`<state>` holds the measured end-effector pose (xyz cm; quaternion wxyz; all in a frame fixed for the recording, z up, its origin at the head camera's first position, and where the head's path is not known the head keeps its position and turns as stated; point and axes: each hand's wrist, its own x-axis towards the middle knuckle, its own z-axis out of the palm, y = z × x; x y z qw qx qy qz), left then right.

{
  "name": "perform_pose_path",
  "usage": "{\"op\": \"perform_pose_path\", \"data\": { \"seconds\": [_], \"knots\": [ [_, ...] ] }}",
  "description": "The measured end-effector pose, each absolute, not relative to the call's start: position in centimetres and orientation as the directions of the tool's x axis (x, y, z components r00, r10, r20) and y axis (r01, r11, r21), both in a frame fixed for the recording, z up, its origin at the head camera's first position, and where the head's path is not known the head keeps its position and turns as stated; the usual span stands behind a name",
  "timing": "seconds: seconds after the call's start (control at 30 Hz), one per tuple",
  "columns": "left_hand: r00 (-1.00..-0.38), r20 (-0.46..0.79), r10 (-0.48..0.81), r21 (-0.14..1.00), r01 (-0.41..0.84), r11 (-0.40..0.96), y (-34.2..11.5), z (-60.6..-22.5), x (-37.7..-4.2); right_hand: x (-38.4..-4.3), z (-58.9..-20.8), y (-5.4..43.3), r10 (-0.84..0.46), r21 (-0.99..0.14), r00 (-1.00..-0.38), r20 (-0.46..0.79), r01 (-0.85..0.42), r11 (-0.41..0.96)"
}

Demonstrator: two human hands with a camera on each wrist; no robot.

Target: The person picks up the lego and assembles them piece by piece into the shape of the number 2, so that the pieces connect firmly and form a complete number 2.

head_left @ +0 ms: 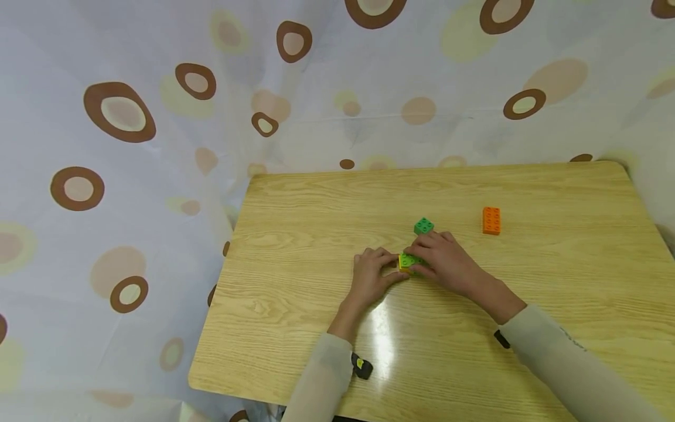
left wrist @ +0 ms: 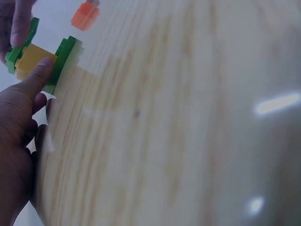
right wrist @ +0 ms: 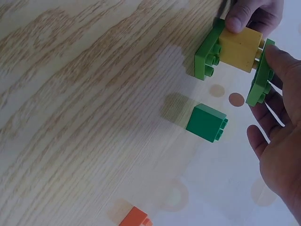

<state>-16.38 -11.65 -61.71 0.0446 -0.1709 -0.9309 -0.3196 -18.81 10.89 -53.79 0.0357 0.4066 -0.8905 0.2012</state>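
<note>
A yellow toy block (right wrist: 239,50) stands on one end of a flat light green brick (right wrist: 203,60) that lies on the table. My left hand (head_left: 371,276) pinches the yellow block from its left side. Between the thumb and fingers of my right hand (head_left: 448,262) is a second flat light green brick (right wrist: 258,80). It sits tilted over the yellow block, whose studs still show in the gap. Just beyond my right fingers rests a dark green brick (head_left: 423,226), studs up; in the right wrist view this dark green brick (right wrist: 205,123) is apart from the stack.
An orange brick (head_left: 491,221) lies farther back to the right on the wooden table (head_left: 295,234). Behind and to the left of the table hangs a white curtain (head_left: 158,35) with brown rings. Light glares off the tabletop between my forearms.
</note>
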Motion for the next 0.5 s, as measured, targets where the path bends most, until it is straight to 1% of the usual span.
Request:
{"op": "perform_pose_path", "data": {
  "seconds": [0.2, 0.5],
  "knots": [
    [-0.938, 0.194, 0.289, 0.58, 0.347, 0.737, -11.66, -61.78, -16.32, -18.82, -53.89, 10.73, -0.708, -0.329, -0.668, 0.227, -0.737, 0.59],
    [-0.936, 0.195, 0.292, 0.571, 0.35, 0.743, -11.73, -61.87, -16.4, -18.87, -54.01, 10.39, -0.719, -0.312, -0.652, 0.238, -0.753, 0.58]
  ]
}}
